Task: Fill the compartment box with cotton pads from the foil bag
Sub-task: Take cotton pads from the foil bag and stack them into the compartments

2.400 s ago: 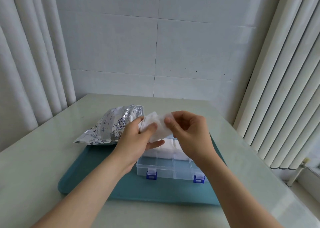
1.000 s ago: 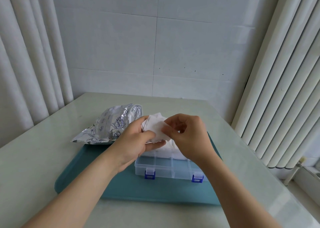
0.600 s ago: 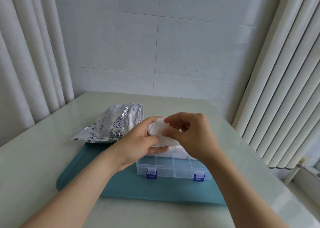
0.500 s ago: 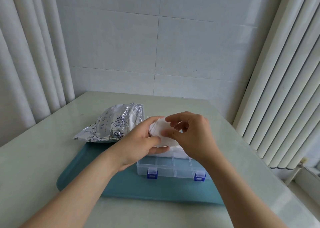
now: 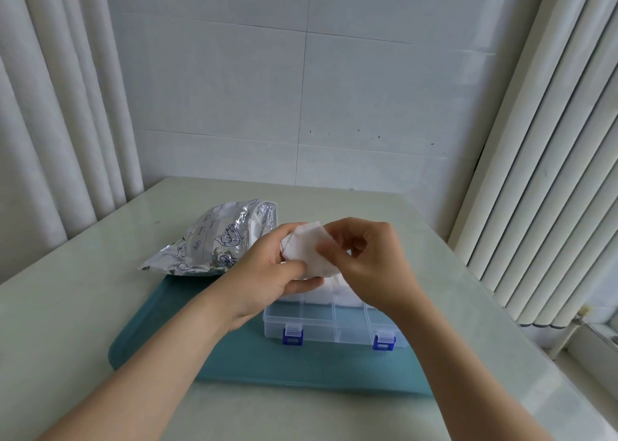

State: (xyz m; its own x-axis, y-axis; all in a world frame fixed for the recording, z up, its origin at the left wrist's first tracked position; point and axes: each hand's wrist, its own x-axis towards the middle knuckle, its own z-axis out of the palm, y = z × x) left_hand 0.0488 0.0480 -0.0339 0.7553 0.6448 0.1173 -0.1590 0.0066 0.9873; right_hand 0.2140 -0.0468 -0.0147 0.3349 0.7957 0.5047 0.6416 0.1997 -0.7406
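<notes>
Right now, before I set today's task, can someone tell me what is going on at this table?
A person holds a small bunch of cotton pads in both hands above the clear compartment box on the teal tray. The left hand grips the bunch while the right hand pinches its edge. The box's far compartments hold white pads; the near row looks empty. The foil bag lies open at the tray's far left corner.

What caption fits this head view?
Left hand and right hand hold cotton pads above compartment box on teal tray beside foil bag.
</notes>
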